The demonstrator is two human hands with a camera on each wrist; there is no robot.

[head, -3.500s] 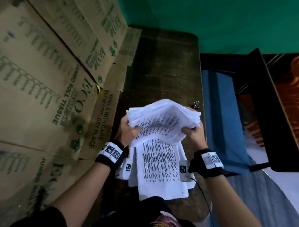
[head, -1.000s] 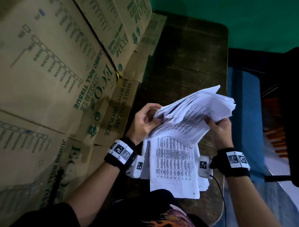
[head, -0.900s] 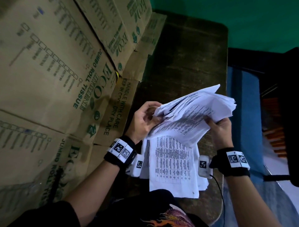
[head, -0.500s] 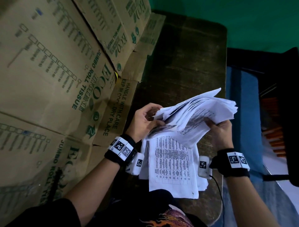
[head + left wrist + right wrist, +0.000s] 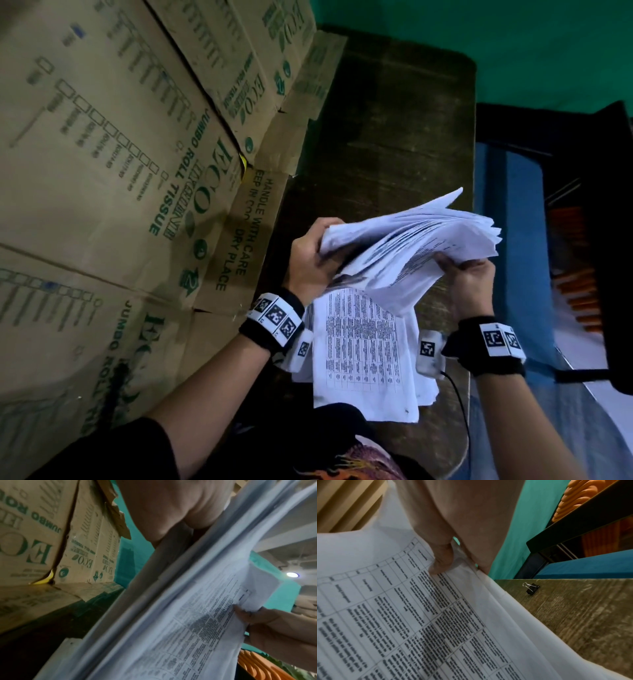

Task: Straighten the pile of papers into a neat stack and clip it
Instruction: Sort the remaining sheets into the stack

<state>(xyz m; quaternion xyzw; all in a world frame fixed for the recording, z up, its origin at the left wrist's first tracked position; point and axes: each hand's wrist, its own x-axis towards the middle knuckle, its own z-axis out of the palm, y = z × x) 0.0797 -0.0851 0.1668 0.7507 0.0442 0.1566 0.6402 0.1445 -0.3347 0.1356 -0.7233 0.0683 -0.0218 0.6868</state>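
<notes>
Two hands hold a thick sheaf of papers [image 5: 407, 250] raised above the counter [image 5: 387, 137]. Left hand [image 5: 310, 260] grips the sheaf's left edge, fingers curled round it, thumb on the near side. Right hand [image 5: 469, 281] grips the right edge from below, fingers wrapped under the sheets; the right wrist view shows a fingertip pressed against the printed face. Sheaf is uneven: sheet edges fan apart at the right, and one corner juts up beyond the rest. Printed tables show on the faces turned towards the person.

Loose sheets [image 5: 366, 353] lie flat on the counter beneath the raised sheaf, near the person's body, edges not aligned with each other.

Binder clip [image 5: 531, 587], black with wire handles, sits on the counter near its right edge, apart from the papers and from both hands. It is visible only in the right wrist view.

Cardboard boxes [image 5: 120, 154] printed with green lettering stand along the counter's left side. Green wall [image 5: 513, 41] behind.
</notes>
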